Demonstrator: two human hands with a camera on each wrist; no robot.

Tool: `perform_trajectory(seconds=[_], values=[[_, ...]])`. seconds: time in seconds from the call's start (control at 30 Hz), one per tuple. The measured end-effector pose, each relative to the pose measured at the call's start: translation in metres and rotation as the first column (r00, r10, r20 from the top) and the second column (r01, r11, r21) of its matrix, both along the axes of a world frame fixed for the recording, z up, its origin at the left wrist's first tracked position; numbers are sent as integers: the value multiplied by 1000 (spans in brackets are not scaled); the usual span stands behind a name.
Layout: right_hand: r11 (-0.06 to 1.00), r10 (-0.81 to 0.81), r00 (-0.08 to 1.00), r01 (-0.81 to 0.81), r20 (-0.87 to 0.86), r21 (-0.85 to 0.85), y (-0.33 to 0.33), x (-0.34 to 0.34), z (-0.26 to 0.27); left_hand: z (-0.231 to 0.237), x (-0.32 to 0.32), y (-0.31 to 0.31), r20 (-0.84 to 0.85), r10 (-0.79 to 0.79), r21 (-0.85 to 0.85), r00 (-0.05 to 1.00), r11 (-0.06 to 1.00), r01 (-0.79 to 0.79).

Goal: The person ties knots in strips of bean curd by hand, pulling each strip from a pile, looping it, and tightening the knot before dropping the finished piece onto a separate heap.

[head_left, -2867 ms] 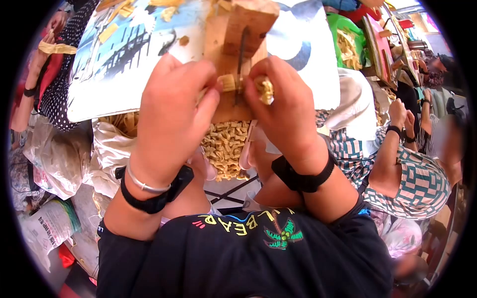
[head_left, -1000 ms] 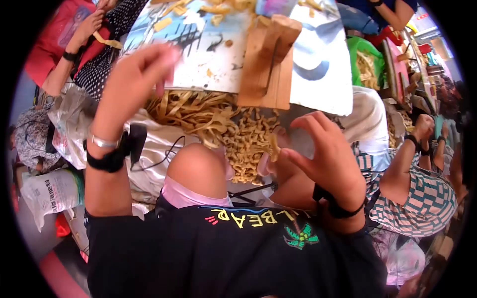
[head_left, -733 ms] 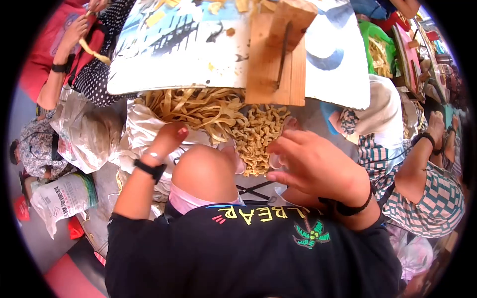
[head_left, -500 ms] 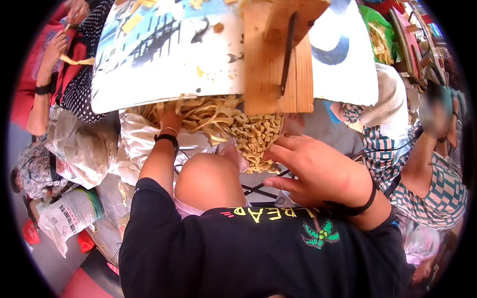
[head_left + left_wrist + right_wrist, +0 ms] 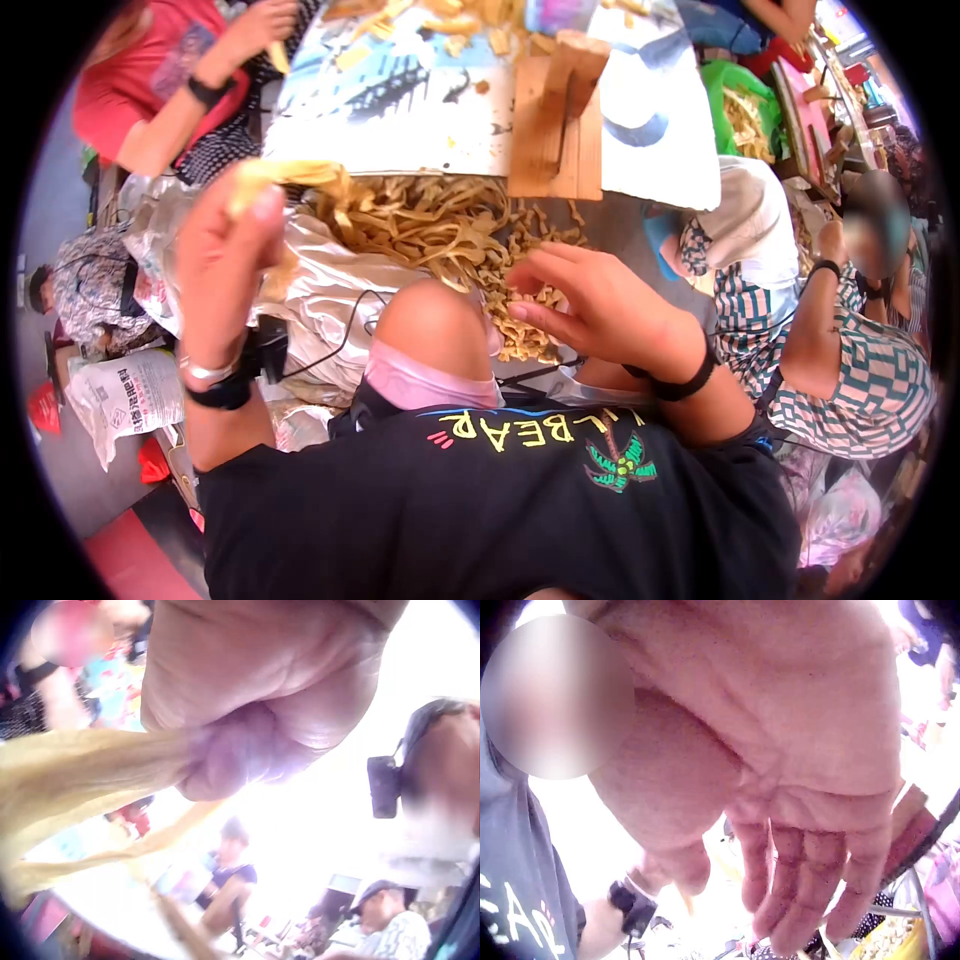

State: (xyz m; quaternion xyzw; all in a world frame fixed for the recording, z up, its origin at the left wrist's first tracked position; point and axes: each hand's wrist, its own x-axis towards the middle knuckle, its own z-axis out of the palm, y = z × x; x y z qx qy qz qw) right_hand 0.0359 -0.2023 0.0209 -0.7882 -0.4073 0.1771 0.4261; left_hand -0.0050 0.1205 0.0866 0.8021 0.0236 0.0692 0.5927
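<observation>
My left hand (image 5: 225, 255) is raised at the left in the head view and grips long, flat yellowish strips (image 5: 300, 173). In the left wrist view the strips (image 5: 90, 772) run out to the left from the curled fingers. My right hand (image 5: 610, 305) hovers over the lap with its fingers loosely bent and nothing in them; the right wrist view shows the palm (image 5: 780, 750) bare. Between the hands lies a heap of long strips (image 5: 410, 225). Right of it is a heap of short, knotted-looking pieces (image 5: 525, 340), partly hidden behind the right hand.
A wooden stand (image 5: 530, 150) with an upright block and a thin dark rod sits at the front edge of the white painted board (image 5: 440, 140). Other people sit at left and right. A green bag (image 5: 715, 100) of strips stands at the back right; a cable (image 5: 330, 360) crosses the white sack.
My left hand has gone from the stand down into the strip heap and come up leftward with strips. The right hand has drawn back from the stand, and the piece it pinched is gone.
</observation>
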Motion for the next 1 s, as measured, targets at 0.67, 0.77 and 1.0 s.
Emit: perform_trajectory(seconds=[0.67, 0.77, 1.0], values=[[922, -260, 934, 316, -247, 223, -72, -132, 178, 125, -35, -163, 16, -811, 282, 586, 566, 775], [908, -234, 869, 356, -437, 222, -102, -139, 186, 85, -20, -137, 135, -745, 572, 653, 597, 563], [960, -201, 979, 203, -30, 192, -92, -111, 132, 67, -38, -116, 103, -635, 889, 766, 404, 215]])
